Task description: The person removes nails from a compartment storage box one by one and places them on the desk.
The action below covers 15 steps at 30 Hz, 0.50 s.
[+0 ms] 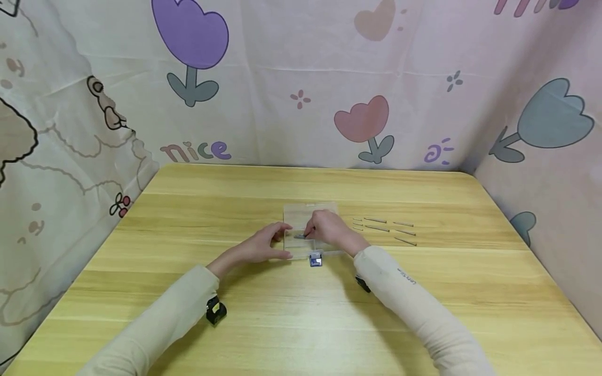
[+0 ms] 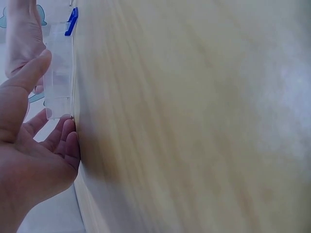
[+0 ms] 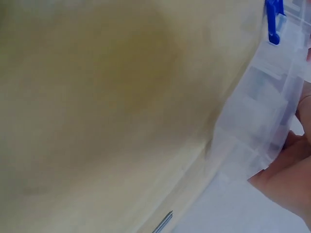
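Observation:
A clear plastic compartment box (image 1: 296, 213) with its lid tipped back lies on the table, a blue latch (image 1: 315, 259) at its front. My left hand (image 1: 261, 244) holds its left end, thumb at the front corner and fingers along the side; the left wrist view shows the thumb over the box's front wall (image 2: 60, 73). My right hand (image 1: 331, 228) reaches over the box from the right, its fingertips pinched together low in the left compartment. Thin grey metal nails (image 1: 299, 236) stick out leftward from those fingertips. The right wrist view shows the right hand (image 3: 291, 170) behind the box's wall.
Several loose nails (image 1: 378, 228) of different lengths lie on the wooden table (image 1: 301, 324) to the right of the box. A patterned cloth (image 1: 263, 120) hangs behind the table and along both sides. Black wrist cameras (image 1: 216, 311) sit under the sleeves.

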### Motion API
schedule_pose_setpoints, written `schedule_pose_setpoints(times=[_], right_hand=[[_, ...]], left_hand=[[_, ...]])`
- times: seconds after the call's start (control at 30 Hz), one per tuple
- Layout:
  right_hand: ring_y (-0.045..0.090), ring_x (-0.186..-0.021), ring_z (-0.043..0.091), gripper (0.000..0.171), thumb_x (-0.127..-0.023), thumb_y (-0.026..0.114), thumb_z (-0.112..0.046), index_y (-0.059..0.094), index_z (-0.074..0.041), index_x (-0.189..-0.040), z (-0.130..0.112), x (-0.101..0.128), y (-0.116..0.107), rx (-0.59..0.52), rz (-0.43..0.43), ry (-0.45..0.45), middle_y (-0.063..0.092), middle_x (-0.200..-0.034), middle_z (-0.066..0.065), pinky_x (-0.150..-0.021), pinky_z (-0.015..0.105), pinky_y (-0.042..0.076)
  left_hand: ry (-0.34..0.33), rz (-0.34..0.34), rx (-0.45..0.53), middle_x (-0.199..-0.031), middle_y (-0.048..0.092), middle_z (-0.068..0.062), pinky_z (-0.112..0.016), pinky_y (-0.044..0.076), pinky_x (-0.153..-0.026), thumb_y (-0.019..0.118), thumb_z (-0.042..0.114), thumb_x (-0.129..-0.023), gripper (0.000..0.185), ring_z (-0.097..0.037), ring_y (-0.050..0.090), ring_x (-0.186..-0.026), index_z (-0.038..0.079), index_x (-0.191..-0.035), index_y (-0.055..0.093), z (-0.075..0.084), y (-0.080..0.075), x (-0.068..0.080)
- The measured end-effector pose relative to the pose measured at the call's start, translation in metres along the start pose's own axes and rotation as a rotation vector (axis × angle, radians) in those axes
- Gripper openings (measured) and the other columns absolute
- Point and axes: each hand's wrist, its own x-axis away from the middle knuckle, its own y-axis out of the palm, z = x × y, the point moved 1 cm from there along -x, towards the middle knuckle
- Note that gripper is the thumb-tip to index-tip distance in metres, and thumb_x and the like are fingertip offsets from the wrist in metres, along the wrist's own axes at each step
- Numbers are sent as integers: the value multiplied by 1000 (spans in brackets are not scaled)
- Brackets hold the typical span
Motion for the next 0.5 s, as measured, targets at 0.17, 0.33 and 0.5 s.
schedule_pose_setpoints(times=[0.17, 0.33, 0.5], right_hand=[[59, -76, 12, 5, -82, 78, -11, 78, -9, -86, 1, 1, 0, 59, -1, -43, 66, -81, -2, -70, 24, 49], [54, -73, 12, 8, -81, 79, -14, 78, -10, -88, 0, 0, -1, 155, -4, -98, 60, -79, -3, -66, 24, 45], [53, -75, 11, 10, -83, 77, -14, 77, -9, -91, 1, 0, -1, 125, -36, -84, 59, -80, -4, -68, 24, 46]], left_hand=[[1, -1, 5, -126, 49, -13, -45, 37, -98, 75, 20, -86, 67, -28, 47, -111, -1, -140, 42, 0, 0, 0], [10, -2, 5, -125, 49, -13, -44, 38, -98, 75, 20, -86, 67, -28, 47, -111, -1, -140, 42, -1, 0, 0], [8, -1, 3, -126, 49, -13, -44, 37, -98, 75, 22, -86, 67, -27, 47, -111, -1, -140, 42, -3, 0, -1]])
